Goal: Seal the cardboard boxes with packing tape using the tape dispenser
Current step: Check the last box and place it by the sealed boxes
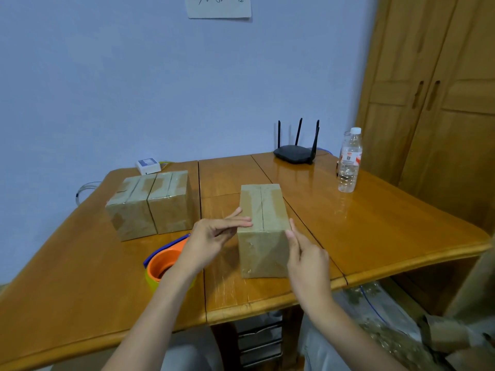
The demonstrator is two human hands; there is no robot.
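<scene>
Steadying the brown cardboard box (263,231) mid-surface, the open left hand (214,236) and right hand (308,259) are pressed flat against its sides; the flaps should be squared before the orange-and-yellow tape dispenser (166,266), just left, is fetched.

This looks like a room in a home, not a workplace. A glossy wooden drop-leaf surface (361,210) stands against a plain pale blue wall (134,89). At 2 o'clock rises a wooden wardrobe (442,103) with panelled doors and slotted handles. A black router (296,153) with upright antennas sits at 12 o'clock by the wall, a small white device (148,165) with cables at 11 o'clock. A clear water bottle (349,164) stands at 1 o'clock. A handwritten paper sheet (219,6) hangs high on the wall.
</scene>
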